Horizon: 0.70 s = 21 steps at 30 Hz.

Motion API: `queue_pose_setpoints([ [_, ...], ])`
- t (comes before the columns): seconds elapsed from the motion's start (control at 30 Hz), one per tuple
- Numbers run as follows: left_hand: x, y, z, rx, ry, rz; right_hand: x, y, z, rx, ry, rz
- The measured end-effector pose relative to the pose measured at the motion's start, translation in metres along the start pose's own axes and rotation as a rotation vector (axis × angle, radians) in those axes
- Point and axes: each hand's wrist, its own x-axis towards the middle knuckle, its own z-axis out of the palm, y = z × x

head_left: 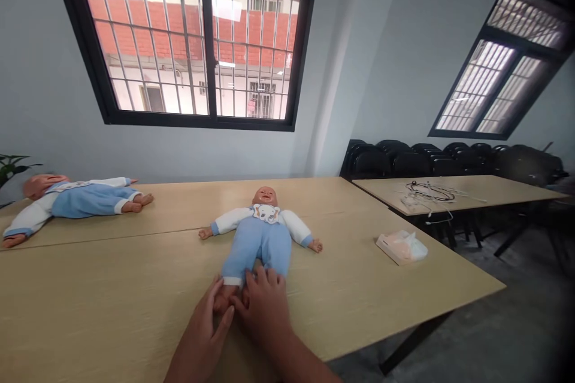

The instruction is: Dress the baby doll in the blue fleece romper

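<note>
A baby doll (260, 239) in a blue and white outfit with an animal-face bib lies on its back on the table, arms spread and feet towards me. My left hand (204, 326) curves around the doll's foot on the left, fingers along its outer side and thumb near the inner side. Over the other foot and trouser cuff lies my right hand (267, 305), its fingers bent and its thumb reaching towards the left foot. That second foot is mostly hidden under the right hand.
Another baby doll (90, 200) lies on the table (112, 293) at the far left. A tissue pack (402, 246) sits near the right edge. Cables (431, 192) lie on a second table (498, 188), with black chairs (408, 161) behind it. A barred window (211, 119) is ahead.
</note>
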Motion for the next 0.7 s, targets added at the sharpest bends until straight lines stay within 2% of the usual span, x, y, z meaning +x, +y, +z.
queue_pose_setpoints([
  [0.17,0.0,-0.004,-0.002,0.076,0.095,0.028,0.04,0.007,0.001,-0.09,-0.031,0.067],
  [0.23,0.0,-0.005,-0.004,0.092,0.097,0.032,0.053,0.012,-0.001,-0.08,-0.023,0.021],
  [0.3,-0.001,-0.007,-0.004,0.106,0.09,0.023,0.068,0.02,-0.008,-0.019,-0.064,-0.132],
  [0.4,-0.003,-0.013,-0.005,0.134,0.088,0.014,0.1,0.041,-0.023,0.071,-0.202,-0.494],
  [0.5,-0.003,-0.022,-0.005,0.165,0.089,0.045,0.14,0.067,-0.029,-0.004,-0.196,-0.738],
  [0.6,-0.001,-0.034,-0.007,0.205,0.066,0.098,0.178,0.087,-0.015,-0.062,-0.182,-0.757],
  [0.7,0.0,-0.046,-0.012,0.233,0.045,0.157,0.203,0.09,0.01,-0.065,-0.201,-0.634],
])
